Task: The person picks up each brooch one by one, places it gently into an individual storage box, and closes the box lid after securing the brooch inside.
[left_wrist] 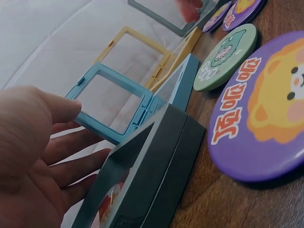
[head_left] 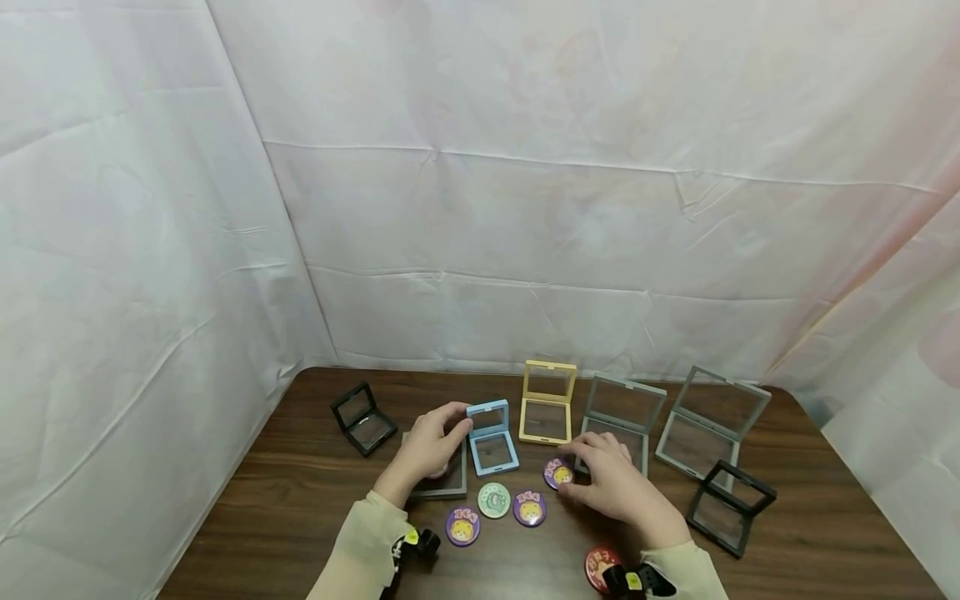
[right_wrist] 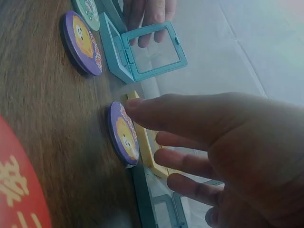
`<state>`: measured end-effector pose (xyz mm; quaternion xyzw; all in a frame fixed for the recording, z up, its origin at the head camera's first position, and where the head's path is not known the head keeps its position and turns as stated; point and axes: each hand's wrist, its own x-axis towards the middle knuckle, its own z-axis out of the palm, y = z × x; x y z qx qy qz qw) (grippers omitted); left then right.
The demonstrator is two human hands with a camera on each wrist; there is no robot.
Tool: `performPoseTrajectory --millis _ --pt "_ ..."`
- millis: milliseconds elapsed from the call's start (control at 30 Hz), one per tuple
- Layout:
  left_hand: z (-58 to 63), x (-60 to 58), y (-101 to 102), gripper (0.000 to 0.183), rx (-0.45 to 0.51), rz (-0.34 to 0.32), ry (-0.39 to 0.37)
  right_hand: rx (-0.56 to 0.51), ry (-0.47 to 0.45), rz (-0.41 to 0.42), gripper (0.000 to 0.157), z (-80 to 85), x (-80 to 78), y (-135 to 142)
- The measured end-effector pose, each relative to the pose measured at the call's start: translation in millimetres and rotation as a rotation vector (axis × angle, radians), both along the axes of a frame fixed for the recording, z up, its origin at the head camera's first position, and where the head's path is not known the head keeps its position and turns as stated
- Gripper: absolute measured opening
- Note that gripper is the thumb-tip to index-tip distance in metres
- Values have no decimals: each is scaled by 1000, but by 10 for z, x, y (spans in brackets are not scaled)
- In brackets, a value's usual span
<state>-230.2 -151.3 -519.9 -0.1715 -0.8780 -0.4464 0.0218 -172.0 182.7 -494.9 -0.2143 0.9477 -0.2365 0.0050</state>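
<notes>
So from the head view, a purple badge (head_left: pixel 558 473) is lying on the brown table (head_left: pixel 277 492), showing off a yellow lion-ish face and reddish lettering. A light-blue frame (head_left: pixel 491 432) is standing open like a little book, a clear window in each half. The left hand (head_left: pixel 429 446) is reaching over a grey frame (head_left: pixel 442 493) to the blue lid, while the right hand (head_left: pixel 611 475) is arching above the purple badge, thumb on its near side, index on the far side. A yellow frame (head_left: pixel 547 402) is sitting between the hands, farther back.

Left wrist view: the blue lid is tilting up, the thumb tip is overlapping its edge and the other fingers are fanning out behind. Can't tell if they're pinching it. A mint-green badge (head_left: pixel 493 500) is resting near that frame.

Right wrist view: the thumb tip is overlapping the purple badge's rim, and the other fingers are bending loosely, spread apart. A red badge (head_left: pixel 602 568) is poking in at the side.
</notes>
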Motion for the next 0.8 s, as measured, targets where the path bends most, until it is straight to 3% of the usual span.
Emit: performPoseTrajectory --millis 167,800 --pt "-2 -10 14 20 -29 -3 13 -5 -1 -36 44 -32 -10 -2" --pt "29 21 41 24 -58 -81 7 25 3 -40 46 -173 -15 26"
